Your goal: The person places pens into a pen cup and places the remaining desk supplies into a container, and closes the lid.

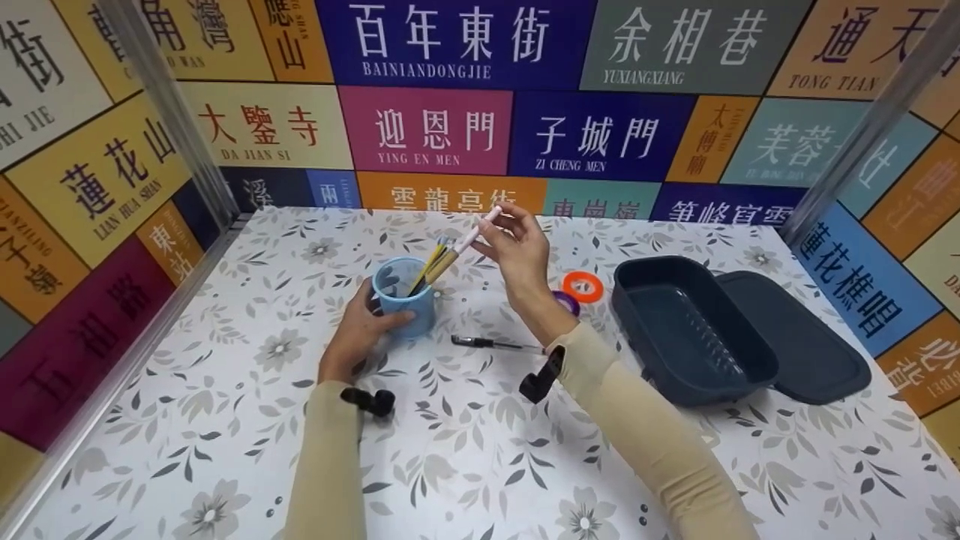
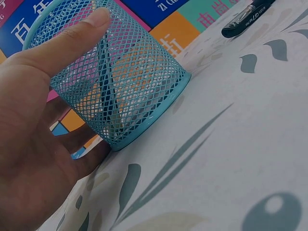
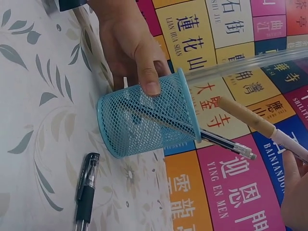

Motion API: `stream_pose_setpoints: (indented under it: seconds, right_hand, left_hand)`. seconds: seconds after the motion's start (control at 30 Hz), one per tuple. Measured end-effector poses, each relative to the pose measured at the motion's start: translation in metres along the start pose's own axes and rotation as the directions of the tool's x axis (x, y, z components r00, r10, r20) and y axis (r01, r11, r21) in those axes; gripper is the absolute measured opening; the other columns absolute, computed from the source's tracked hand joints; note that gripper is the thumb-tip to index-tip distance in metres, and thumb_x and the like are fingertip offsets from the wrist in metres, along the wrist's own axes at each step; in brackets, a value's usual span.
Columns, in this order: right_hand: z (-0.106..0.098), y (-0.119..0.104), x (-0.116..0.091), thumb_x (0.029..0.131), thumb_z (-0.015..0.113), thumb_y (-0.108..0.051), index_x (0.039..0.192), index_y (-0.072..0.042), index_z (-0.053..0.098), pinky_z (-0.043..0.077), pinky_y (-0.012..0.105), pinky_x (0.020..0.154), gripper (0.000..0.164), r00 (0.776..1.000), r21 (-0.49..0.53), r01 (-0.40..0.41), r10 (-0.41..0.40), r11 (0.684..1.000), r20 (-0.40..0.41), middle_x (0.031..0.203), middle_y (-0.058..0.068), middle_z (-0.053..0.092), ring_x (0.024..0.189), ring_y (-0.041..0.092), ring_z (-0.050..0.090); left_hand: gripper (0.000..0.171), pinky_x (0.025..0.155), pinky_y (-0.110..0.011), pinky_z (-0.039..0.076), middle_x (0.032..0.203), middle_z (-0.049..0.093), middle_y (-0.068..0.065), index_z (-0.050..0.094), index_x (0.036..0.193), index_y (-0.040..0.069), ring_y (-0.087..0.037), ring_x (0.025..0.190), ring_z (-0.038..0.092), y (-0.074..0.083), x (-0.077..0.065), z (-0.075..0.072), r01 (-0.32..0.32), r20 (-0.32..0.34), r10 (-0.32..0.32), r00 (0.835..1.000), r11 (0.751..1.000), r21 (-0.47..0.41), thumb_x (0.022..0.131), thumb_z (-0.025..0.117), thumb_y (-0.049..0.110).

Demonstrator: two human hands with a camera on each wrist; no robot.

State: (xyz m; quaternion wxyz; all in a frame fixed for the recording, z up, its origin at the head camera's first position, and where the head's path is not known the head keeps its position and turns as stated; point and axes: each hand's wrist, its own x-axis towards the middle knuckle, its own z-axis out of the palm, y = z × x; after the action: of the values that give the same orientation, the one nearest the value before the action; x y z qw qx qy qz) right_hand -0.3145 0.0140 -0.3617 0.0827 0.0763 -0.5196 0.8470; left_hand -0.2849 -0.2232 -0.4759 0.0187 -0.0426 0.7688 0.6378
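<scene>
My left hand (image 1: 356, 330) grips a light blue mesh pen holder (image 1: 412, 315) by its side, the thumb across the front in the left wrist view. Slim pencils or pens (image 3: 231, 144) lean out over its rim; one looks yellow in the head view. With my right hand (image 1: 517, 251) I pinch a marker (image 1: 469, 238) with a pale pink barrel and a tan end (image 3: 245, 117). That tan end points down toward the holder's mouth and is outside it in the right wrist view. A black capped pen (image 1: 487, 343) lies on the table between my forearms.
Right of my right wrist lie an orange ring (image 1: 597, 288) and a purple ring (image 1: 573, 301), partly hidden by the hand. Farther right stands a dark blue box (image 1: 690, 322), its lid (image 1: 817, 345) beside it. A sign-patterned wall (image 1: 424, 131) borders the floral tabletop (image 1: 442, 465).
</scene>
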Motion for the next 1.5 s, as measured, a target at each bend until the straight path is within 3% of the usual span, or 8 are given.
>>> stream_pose_setpoints:
  seconds: [0.13, 0.23, 0.47, 0.77, 1.0, 1.23, 1.5]
  right_hand:
    - [0.002, 0.004, 0.0, 0.089, 0.066, 0.009, 0.126, 0.002, 0.057, 0.064, 0.039, 0.083, 0.038, 1.0, -0.004, 0.003, -0.003, 1.0, 0.0, 0.12, 0.028, 0.06, 0.095, 0.021, 0.068]
    - [0.003, 0.007, -0.001, 0.089, 0.067, 0.009, 0.123, 0.0, 0.059, 0.064, 0.039, 0.084, 0.036, 1.0, -0.016, 0.01, -0.01, 1.0, -0.004, 0.12, 0.029, 0.061, 0.093, 0.021, 0.069]
    - [0.001, 0.017, -0.001, 0.088, 0.07, 0.005, 0.12, -0.001, 0.062, 0.063, 0.04, 0.085, 0.034, 1.0, -0.046, -0.002, 0.0, 0.999, -0.031, 0.106, 0.012, 0.068, 0.093, 0.016, 0.07]
    - [0.001, 0.03, -0.007, 0.092, 0.068, -0.003, 0.124, 0.005, 0.064, 0.063, 0.037, 0.085, 0.033, 0.999, -0.094, -0.044, 0.045, 0.995, 0.012, 0.103, 0.009, 0.07, 0.091, 0.015, 0.072]
    - [-0.001, 0.035, -0.014, 0.095, 0.068, -0.013, 0.121, -0.004, 0.07, 0.063, 0.034, 0.086, 0.028, 0.989, -0.196, -0.126, 0.138, 0.972, 0.046, 0.112, 0.012, 0.072, 0.098, 0.018, 0.073]
    - [-0.005, 0.035, -0.015, 0.096, 0.069, -0.02, 0.12, -0.009, 0.072, 0.064, 0.034, 0.08, 0.027, 0.971, -0.293, -0.188, 0.222, 0.937, 0.086, 0.111, 0.01, 0.074, 0.09, 0.015, 0.074]
    - [-0.013, 0.025, -0.014, 0.096, 0.068, -0.019, 0.12, -0.003, 0.07, 0.065, 0.034, 0.075, 0.029, 0.961, -0.349, -0.189, 0.246, 0.918, 0.126, 0.108, 0.01, 0.074, 0.086, 0.014, 0.073]
  left_hand:
    - [0.1, 0.125, -0.045, 0.031, 0.157, 0.042, 0.004, 0.034, 0.153, 0.032, -0.023, 0.15, 0.035, -0.001, 0.0, 0.0, 0.002, -0.007, -0.002, 1.0, 1.0, 0.008, 0.07, 0.091, 0.036]
    - [0.1, 0.125, -0.046, 0.03, 0.158, 0.042, 0.003, 0.034, 0.153, 0.031, -0.023, 0.15, 0.034, -0.002, 0.0, -0.001, -0.001, -0.01, 0.001, 1.0, 1.0, 0.011, 0.071, 0.09, 0.037]
    - [0.101, 0.124, -0.046, 0.032, 0.158, 0.041, 0.002, 0.033, 0.153, 0.03, -0.025, 0.15, 0.034, -0.003, -0.001, 0.0, -0.014, -0.004, 0.014, 1.0, 1.0, 0.006, 0.071, 0.09, 0.038]
    - [0.096, 0.123, -0.044, 0.034, 0.157, 0.042, 0.0, 0.032, 0.154, 0.028, -0.026, 0.149, 0.036, 0.0, -0.002, 0.003, -0.025, 0.016, 0.024, 1.0, 1.0, 0.003, 0.077, 0.088, 0.03]
    - [0.101, 0.124, -0.045, 0.032, 0.156, 0.044, 0.001, 0.034, 0.153, 0.029, -0.025, 0.148, 0.037, -0.003, 0.0, 0.005, -0.011, -0.008, 0.011, 1.0, 1.0, 0.02, 0.07, 0.091, 0.038]
    - [0.101, 0.124, -0.045, 0.032, 0.157, 0.043, 0.002, 0.033, 0.153, 0.03, -0.024, 0.149, 0.036, -0.002, 0.0, 0.0, -0.006, -0.012, 0.006, 1.0, 1.0, 0.02, 0.07, 0.091, 0.039]
    - [0.1, 0.124, -0.044, 0.033, 0.159, 0.04, 0.002, 0.032, 0.154, 0.03, -0.024, 0.149, 0.035, 0.001, 0.0, 0.0, 0.008, 0.002, -0.008, 1.0, 1.0, 0.023, 0.073, 0.09, 0.036]
